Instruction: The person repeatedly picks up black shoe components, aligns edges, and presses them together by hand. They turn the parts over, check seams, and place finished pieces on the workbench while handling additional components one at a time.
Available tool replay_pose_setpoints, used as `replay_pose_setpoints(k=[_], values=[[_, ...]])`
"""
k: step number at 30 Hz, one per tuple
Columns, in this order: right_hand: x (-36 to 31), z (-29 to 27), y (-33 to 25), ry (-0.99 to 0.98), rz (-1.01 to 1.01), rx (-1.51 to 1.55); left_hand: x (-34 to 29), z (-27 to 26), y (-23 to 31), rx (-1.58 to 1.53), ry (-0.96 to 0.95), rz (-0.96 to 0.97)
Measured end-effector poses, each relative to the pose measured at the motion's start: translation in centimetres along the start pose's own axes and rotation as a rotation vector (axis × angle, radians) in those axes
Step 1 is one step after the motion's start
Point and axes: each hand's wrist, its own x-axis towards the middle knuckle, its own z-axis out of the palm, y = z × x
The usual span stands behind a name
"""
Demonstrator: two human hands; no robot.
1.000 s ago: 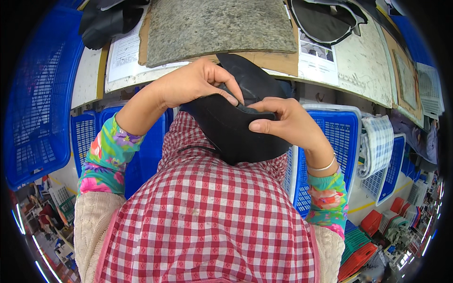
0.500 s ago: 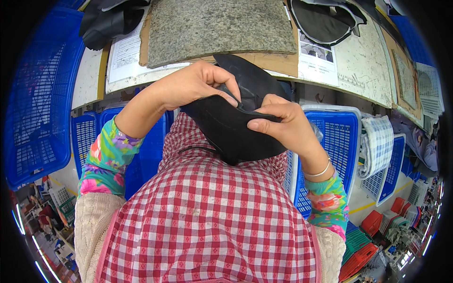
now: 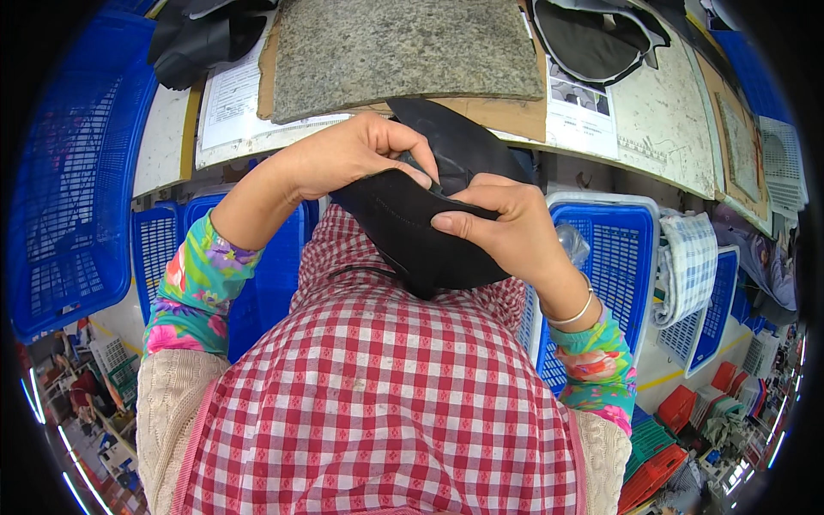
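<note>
A limp black piece of leather-like material (image 3: 412,232) is held up over my lap, below the table's front edge. Its near panel looks matt, and a smoother black flap stands up behind it toward the table. My left hand (image 3: 365,154) pinches the upper edge of the piece, with thumb and fingertips on the fold. Close beside it, my right hand (image 3: 506,219) grips the same edge, thumb on the near face and fingers behind. A faint stitched or dotted line runs across the near panel between the hands. The fingertips behind the material are partly hidden.
A speckled stone slab (image 3: 408,51) lies on cardboard on the worktable (image 3: 661,129). Black cut pieces (image 3: 210,43) sit at its left, and a black piece with a pale edge (image 3: 592,39) at its right. Blue plastic baskets (image 3: 601,225) stand below and a large blue crate (image 3: 73,189) at far left.
My right hand has slid a little left along the edge, closer to my left hand. The near panel has shifted, and its dotted line shows more clearly.
</note>
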Motion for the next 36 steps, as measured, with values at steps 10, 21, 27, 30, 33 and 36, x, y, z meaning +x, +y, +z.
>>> replay_pose_setpoints(k=[10,21,27,30,33,36], values=[[0.6,-1.8,0.5,-0.154,0.137,0.210,0.0,0.2,-0.4,0.098,0.011,0.060],[5.0,-6.1,-0.3,-0.557,-0.029,0.011,0.5,1.0,0.2,0.109,-0.016,0.062],[5.9,-6.2,-0.7,-0.698,0.083,0.112,0.5,1.0,0.4,0.093,-0.062,0.066],[5.6,-6.0,-0.7,-0.625,-0.035,0.047,0.6,0.9,0.4,0.099,-0.064,0.076],[5.0,-5.8,-0.9,-0.522,-0.171,-0.064,0.7,0.9,0.4,0.102,-0.053,0.096],[4.3,-5.4,-1.1,-0.409,-0.185,-0.126,0.6,1.1,0.4,0.121,-0.009,0.117]])
